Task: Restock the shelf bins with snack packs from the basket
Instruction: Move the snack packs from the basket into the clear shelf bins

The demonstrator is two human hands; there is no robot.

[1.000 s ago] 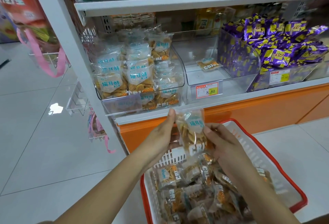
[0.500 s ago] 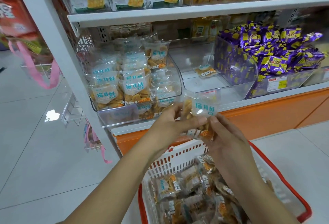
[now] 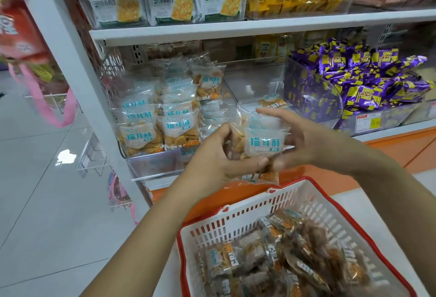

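Both hands hold one clear snack pack (image 3: 262, 142) with blue lettering in front of the lower shelf. My left hand (image 3: 221, 155) pinches its left and bottom edge. My right hand (image 3: 304, 141) grips its right side. Behind the pack, a clear left bin (image 3: 155, 163) is stacked with the same packs. The clear middle bin (image 3: 257, 84) holds a single pack (image 3: 271, 101) on its floor. Below my arms stands a white basket with a red rim (image 3: 238, 221), with several more packs inside.
A bin of purple-and-yellow wrapped snacks (image 3: 358, 82) fills the shelf's right side. The upper shelf (image 3: 236, 26) carries green-and-white cracker bags and yellow packs. A white upright (image 3: 70, 61) stands at the left, with pink-handled bags hanging beyond it. The floor is light tile.
Both hands have lifted the pack up from above the basket to the level of the bins. The view has moved closer to the shelf.
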